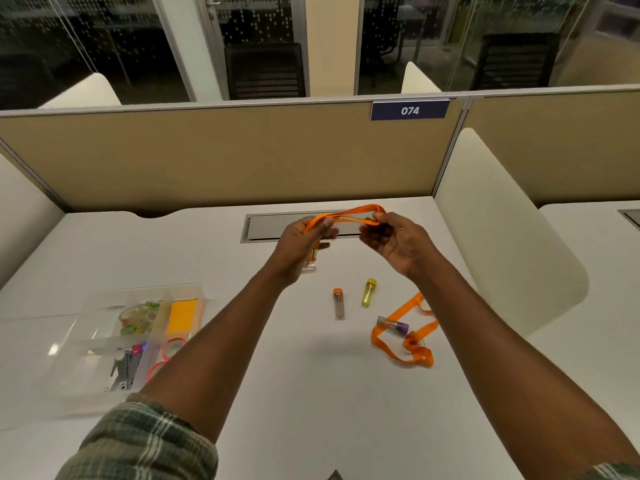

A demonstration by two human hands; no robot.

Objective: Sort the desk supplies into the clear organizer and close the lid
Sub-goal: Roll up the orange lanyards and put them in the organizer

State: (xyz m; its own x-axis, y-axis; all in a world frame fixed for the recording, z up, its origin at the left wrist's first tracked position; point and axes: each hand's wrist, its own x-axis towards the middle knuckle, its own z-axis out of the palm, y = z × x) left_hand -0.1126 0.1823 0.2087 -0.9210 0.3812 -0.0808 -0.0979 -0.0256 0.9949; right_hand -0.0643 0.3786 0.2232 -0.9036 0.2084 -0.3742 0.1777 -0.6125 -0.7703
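An orange lanyard [349,213] is stretched in the air between my left hand [304,244] and my right hand [394,242], both gripping it above the back of the white desk; its clear badge holder hangs under my left hand. On the desk lie an orange-capped vial [338,302], a yellow vial [369,292], a purple-capped vial [393,325] and a second orange lanyard [408,344], loosely coiled. The clear organizer [100,344] sits at the left with its lid open, holding tape rolls, orange sticky notes, pink rings and a stapler.
A metal cable hatch [277,227] is set into the desk behind my hands. A tan partition [221,157] closes off the back. White side dividers [502,244] stand at the right and left.
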